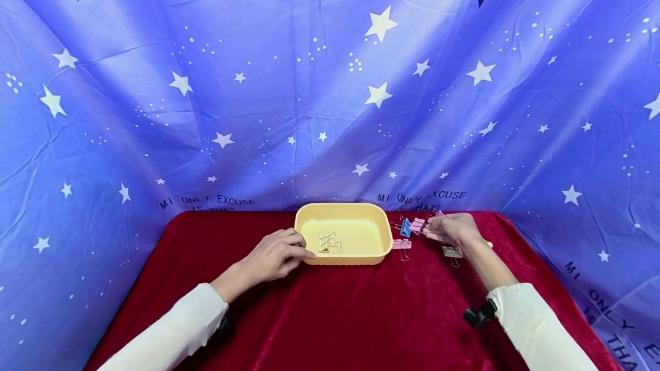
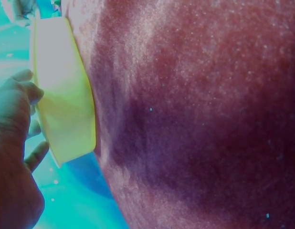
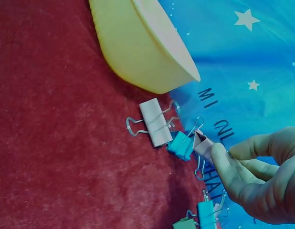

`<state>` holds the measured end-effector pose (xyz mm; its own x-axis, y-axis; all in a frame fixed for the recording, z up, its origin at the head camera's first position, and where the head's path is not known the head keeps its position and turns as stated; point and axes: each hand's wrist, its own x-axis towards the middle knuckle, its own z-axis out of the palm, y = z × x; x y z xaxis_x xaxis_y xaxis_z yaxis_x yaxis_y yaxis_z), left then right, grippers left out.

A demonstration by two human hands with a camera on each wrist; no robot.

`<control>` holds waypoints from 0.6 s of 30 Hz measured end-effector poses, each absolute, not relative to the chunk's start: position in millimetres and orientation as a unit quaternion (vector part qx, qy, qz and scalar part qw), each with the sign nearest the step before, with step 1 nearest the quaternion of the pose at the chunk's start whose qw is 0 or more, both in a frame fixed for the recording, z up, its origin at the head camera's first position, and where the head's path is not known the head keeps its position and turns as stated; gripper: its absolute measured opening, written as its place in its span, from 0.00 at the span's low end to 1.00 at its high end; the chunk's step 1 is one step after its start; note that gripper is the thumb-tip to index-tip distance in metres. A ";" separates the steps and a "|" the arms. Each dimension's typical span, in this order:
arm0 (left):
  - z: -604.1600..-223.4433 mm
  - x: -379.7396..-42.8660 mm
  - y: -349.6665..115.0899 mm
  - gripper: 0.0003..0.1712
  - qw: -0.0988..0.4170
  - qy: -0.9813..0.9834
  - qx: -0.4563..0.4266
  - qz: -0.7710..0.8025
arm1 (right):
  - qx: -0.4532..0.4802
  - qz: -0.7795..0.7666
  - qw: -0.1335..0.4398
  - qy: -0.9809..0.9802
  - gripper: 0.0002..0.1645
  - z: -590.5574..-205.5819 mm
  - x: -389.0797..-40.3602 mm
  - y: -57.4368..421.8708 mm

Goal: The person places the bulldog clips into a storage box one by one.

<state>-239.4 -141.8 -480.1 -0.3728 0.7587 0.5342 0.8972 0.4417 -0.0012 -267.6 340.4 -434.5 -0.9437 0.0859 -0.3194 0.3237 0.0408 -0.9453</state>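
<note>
A yellow plastic bin (image 1: 342, 260) stands on the table, with a pale yellow binder clip (image 1: 325, 243) lying inside at the left. My left hand (image 1: 275, 253) holds the bin's left end, fingers bent over the rim and thumb at the front corner. To the right of the bin, my right hand (image 1: 454, 229) pinches a pink binder clip (image 3: 203, 145) between thumb and fingertips. Close beside that clip is a blue binder clip (image 3: 182, 145). Another pink binder clip (image 1: 402, 244) lies near the bin's right end.
Under and beside the right hand lie more binder clips, among them a pale green one (image 1: 452, 252), partly hidden by the hand. Dark red velvety cloth (image 1: 361, 314) covers the table. A blue star-printed curtain (image 1: 289, 102) hangs right behind its far edge.
</note>
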 end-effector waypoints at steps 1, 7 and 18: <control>-480.2 -239.3 -141.8 0.19 0.237 -0.815 -0.508 -0.147 | 0.139 -0.680 0.089 0.714 0.19 -433.1 -267.8 340.1; -480.4 -239.1 -141.7 0.19 0.238 -0.814 -0.508 -0.151 | 0.116 -0.711 0.103 0.686 0.27 -425.5 -268.7 336.5; -479.5 -238.2 -141.4 0.18 0.236 -0.817 -0.505 -0.149 | 0.061 -0.746 0.145 0.647 0.17 -422.6 -271.0 331.5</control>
<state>-238.2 -141.4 -479.5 -0.3782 0.7549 0.5358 0.8957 0.4445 0.0060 -271.0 331.5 -422.6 -0.9503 -0.1373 -0.2794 0.2959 -0.1198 -0.9477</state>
